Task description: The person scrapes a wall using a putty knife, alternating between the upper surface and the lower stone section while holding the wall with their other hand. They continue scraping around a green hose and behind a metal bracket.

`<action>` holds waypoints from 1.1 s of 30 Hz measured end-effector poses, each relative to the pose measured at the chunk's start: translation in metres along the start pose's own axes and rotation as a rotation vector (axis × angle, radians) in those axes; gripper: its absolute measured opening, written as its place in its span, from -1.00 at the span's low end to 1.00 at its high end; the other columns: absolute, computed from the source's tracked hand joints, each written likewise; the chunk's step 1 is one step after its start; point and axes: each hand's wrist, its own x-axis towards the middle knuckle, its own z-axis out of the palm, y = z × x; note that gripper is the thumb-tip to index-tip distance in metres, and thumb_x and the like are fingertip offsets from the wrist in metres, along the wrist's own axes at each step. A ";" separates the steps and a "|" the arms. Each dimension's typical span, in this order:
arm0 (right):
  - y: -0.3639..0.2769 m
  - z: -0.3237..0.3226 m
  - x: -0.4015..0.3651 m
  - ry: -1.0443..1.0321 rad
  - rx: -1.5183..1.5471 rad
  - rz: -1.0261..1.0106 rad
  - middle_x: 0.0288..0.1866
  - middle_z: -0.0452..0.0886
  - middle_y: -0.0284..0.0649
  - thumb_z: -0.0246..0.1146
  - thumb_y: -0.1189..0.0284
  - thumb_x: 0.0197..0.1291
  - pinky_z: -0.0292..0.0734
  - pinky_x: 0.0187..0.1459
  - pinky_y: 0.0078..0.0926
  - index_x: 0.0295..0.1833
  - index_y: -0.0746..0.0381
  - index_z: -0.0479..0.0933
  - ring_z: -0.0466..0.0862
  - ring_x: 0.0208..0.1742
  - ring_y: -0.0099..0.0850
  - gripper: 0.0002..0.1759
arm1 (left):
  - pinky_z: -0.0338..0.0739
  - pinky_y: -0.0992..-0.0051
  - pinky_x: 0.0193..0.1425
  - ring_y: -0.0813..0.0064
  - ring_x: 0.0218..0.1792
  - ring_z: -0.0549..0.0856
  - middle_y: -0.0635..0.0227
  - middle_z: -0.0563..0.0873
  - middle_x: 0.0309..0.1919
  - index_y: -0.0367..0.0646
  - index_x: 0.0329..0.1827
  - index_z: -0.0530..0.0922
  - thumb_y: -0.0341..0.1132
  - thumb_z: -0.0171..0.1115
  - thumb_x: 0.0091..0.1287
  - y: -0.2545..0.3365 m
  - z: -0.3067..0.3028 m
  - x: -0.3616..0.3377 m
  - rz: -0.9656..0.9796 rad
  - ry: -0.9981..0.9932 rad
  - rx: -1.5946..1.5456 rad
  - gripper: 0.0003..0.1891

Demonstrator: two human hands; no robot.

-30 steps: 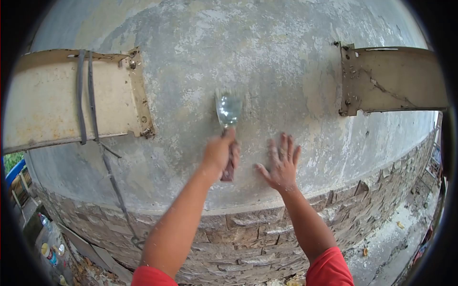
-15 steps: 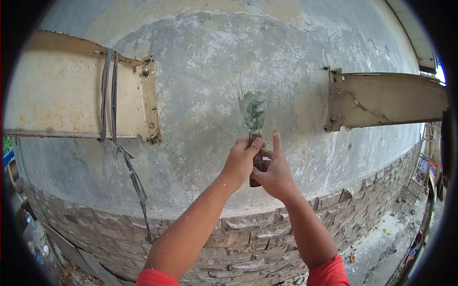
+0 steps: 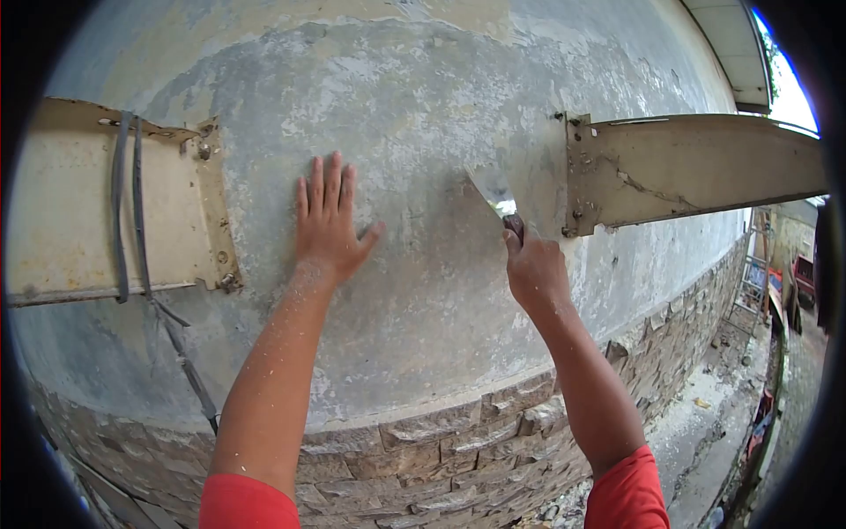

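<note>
My left hand [image 3: 331, 229] lies flat against the patchy grey wall [image 3: 414, 273], fingers pointing up and thumb out to the side, with nothing in it. To the right, my right hand [image 3: 536, 264] is wrapped round the dark handle of a scraper [image 3: 495, 189]. The scraper's wide metal blade tilts up and to the left, its edge at the wall surface. Most of the handle is hidden in my fist. White flecks dot both forearms.
A beige metal beam [image 3: 79, 194] with dark straps [image 3: 139, 203] juts from the wall at left, another beam [image 3: 696, 167] at right, close to my right hand. Rough stone cladding [image 3: 423, 450] covers the lower wall. Debris lies on the ground [image 3: 679, 441] at lower right.
My hands have parted. The left let go of the scraper and moved left onto the wall; the right moved right with the scraper, now tilted left. The view has shifted too.
</note>
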 end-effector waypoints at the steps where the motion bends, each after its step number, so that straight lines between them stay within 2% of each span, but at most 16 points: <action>1: -0.001 0.003 0.008 -0.009 -0.044 -0.007 -0.28 0.66 0.19 0.00 0.17 0.44 0.55 -0.15 0.09 0.03 0.31 0.44 0.67 -0.17 0.18 -0.61 | -0.34 0.12 0.62 0.18 0.60 -0.29 0.23 -0.24 0.61 -0.20 0.59 -0.19 0.32 -0.05 0.34 0.002 -0.002 0.009 -0.039 0.003 -0.018 0.00; 6: -0.050 -0.016 0.095 0.049 -0.151 -0.120 -0.27 0.68 0.11 -0.02 0.16 0.45 0.63 -0.21 -0.08 -0.14 0.29 0.59 0.72 -0.21 0.02 -0.57 | -0.34 0.20 0.64 0.26 0.60 -0.27 0.24 -0.22 0.61 -0.23 0.59 -0.22 0.35 0.04 0.27 0.004 -0.019 0.061 -0.105 0.007 -0.027 0.08; 7: -0.058 -0.018 0.126 0.190 -0.109 -0.205 -0.27 0.69 0.08 -0.04 0.16 0.46 0.65 -0.22 -0.12 -0.21 0.30 0.62 0.73 -0.22 -0.03 -0.53 | -0.33 0.22 0.64 0.27 0.60 -0.26 0.24 -0.21 0.60 -0.22 0.59 -0.22 0.38 0.06 0.24 0.003 -0.019 0.069 -0.100 0.044 -0.025 0.11; 8: -0.078 -0.036 0.154 0.032 -0.134 -0.197 -0.22 0.69 0.11 -0.02 0.23 0.43 0.66 -0.18 -0.11 -0.14 0.33 0.61 0.73 -0.19 -0.02 -0.59 | -0.32 0.24 0.64 0.27 0.60 -0.25 0.23 -0.20 0.60 -0.21 0.59 -0.22 0.40 0.07 0.22 0.003 -0.020 0.076 -0.092 0.081 -0.021 0.14; 10: -0.105 -0.058 0.175 0.184 -0.125 -0.205 -0.10 0.68 0.13 -0.03 0.41 0.37 0.66 -0.08 -0.15 -0.06 0.38 0.60 0.72 -0.07 -0.04 -0.66 | -0.31 0.25 0.64 0.28 0.60 -0.24 0.24 -0.19 0.60 -0.21 0.59 -0.22 0.41 0.07 0.22 0.003 -0.021 0.083 -0.097 0.080 0.004 0.13; 11: -0.107 -0.066 0.176 0.191 -0.380 -0.393 -0.10 0.68 0.11 -0.06 0.44 0.38 0.65 -0.06 -0.16 -0.04 0.39 0.60 0.71 -0.04 -0.02 -0.66 | -0.29 0.26 0.64 0.30 0.60 -0.22 0.25 -0.18 0.60 -0.20 0.59 -0.22 0.41 0.06 0.22 0.002 -0.019 0.084 -0.102 0.072 0.029 0.13; 13: -0.101 -0.070 0.160 0.097 -0.222 -0.318 -0.17 0.66 0.25 0.05 0.12 0.43 0.54 -0.14 0.01 -0.02 0.44 0.56 0.67 -0.14 0.17 -0.48 | -0.28 0.27 0.65 0.32 0.60 -0.21 0.27 -0.17 0.60 -0.17 0.59 -0.21 0.43 0.04 0.22 -0.002 -0.015 0.086 -0.088 0.091 0.022 0.12; 14: -0.095 -0.068 0.143 0.087 -0.228 -0.313 -0.17 0.66 0.25 0.05 0.12 0.43 0.54 -0.14 0.01 -0.02 0.44 0.56 0.67 -0.14 0.17 -0.48 | -0.26 0.27 0.65 0.35 0.60 -0.19 0.29 -0.16 0.60 -0.15 0.59 -0.21 0.44 0.03 0.22 -0.005 -0.013 0.085 -0.083 0.116 0.013 0.12; 16: -0.087 -0.067 0.110 -0.096 -0.128 -0.108 -0.23 0.65 0.26 0.04 0.11 0.44 0.50 -0.19 0.03 -0.06 0.46 0.57 0.69 -0.17 0.14 -0.46 | -0.26 0.28 0.65 0.37 0.60 -0.18 0.32 -0.15 0.60 -0.12 0.60 -0.20 0.45 0.01 0.23 -0.016 -0.008 0.088 -0.095 0.140 0.008 0.10; 17: -0.088 -0.064 0.110 -0.095 -0.149 -0.113 -0.23 0.65 0.26 0.04 0.11 0.44 0.50 -0.19 0.03 -0.06 0.46 0.57 0.69 -0.17 0.14 -0.46 | -0.25 0.29 0.65 0.39 0.60 -0.16 0.34 -0.13 0.60 -0.09 0.60 -0.20 0.46 -0.02 0.23 -0.021 -0.007 0.088 -0.110 0.174 0.016 0.09; 21: -0.092 -0.065 0.143 0.017 -0.201 -0.191 -0.22 0.65 0.26 0.02 0.10 0.45 0.50 -0.18 0.02 -0.07 0.47 0.57 0.70 -0.16 0.11 -0.44 | -0.25 0.29 0.66 0.40 0.60 -0.16 0.36 -0.13 0.60 -0.05 0.60 -0.20 0.47 -0.06 0.24 -0.023 -0.014 0.087 -0.119 0.136 0.055 0.07; 23: -0.100 -0.068 0.171 0.191 -0.300 -0.428 -0.27 0.66 0.23 0.01 0.10 0.44 0.49 -0.18 0.02 -0.12 0.48 0.56 0.67 -0.18 0.17 -0.43 | -0.25 0.29 0.66 0.40 0.60 -0.16 0.36 -0.13 0.60 -0.06 0.60 -0.20 0.46 -0.06 0.26 -0.022 -0.017 0.086 -0.142 0.089 0.095 0.06; 26: -0.092 -0.063 0.181 0.227 -0.284 -0.413 -0.28 0.64 0.24 0.00 0.11 0.44 0.49 -0.16 0.04 -0.13 0.48 0.56 0.65 -0.17 0.18 -0.44 | -0.25 0.29 0.66 0.40 0.60 -0.16 0.36 -0.14 0.60 -0.06 0.60 -0.20 0.45 -0.06 0.27 -0.023 -0.019 0.085 -0.140 0.089 0.092 0.05; 28: -0.067 -0.054 0.155 0.157 -0.304 -0.413 -0.26 0.62 0.27 0.00 0.13 0.44 0.47 -0.10 0.04 -0.10 0.48 0.56 0.65 -0.14 0.14 -0.46 | -0.25 0.29 0.66 0.40 0.60 -0.16 0.36 -0.14 0.60 -0.06 0.60 -0.20 0.44 -0.06 0.27 -0.024 -0.017 0.083 -0.136 0.096 0.096 0.04; 30: -0.063 -0.056 0.103 -0.048 -0.235 -0.087 -0.12 0.64 0.19 0.00 0.23 0.42 0.52 0.00 -0.01 -0.07 0.36 0.61 0.65 -0.07 0.11 -0.58 | -0.25 0.29 0.66 0.40 0.60 -0.16 0.36 -0.14 0.60 -0.06 0.60 -0.20 0.43 -0.05 0.28 -0.027 -0.014 0.081 -0.150 0.107 0.089 0.03; 33: -0.026 -0.035 0.082 0.065 -0.242 -0.145 -0.19 0.64 0.22 -0.01 0.19 0.43 0.51 -0.04 0.02 -0.06 0.38 0.60 0.65 -0.08 0.13 -0.54 | -0.26 0.29 0.66 0.40 0.60 -0.16 0.36 -0.13 0.60 -0.05 0.60 -0.20 0.40 -0.04 0.30 -0.028 -0.012 0.080 -0.162 0.099 0.092 0.02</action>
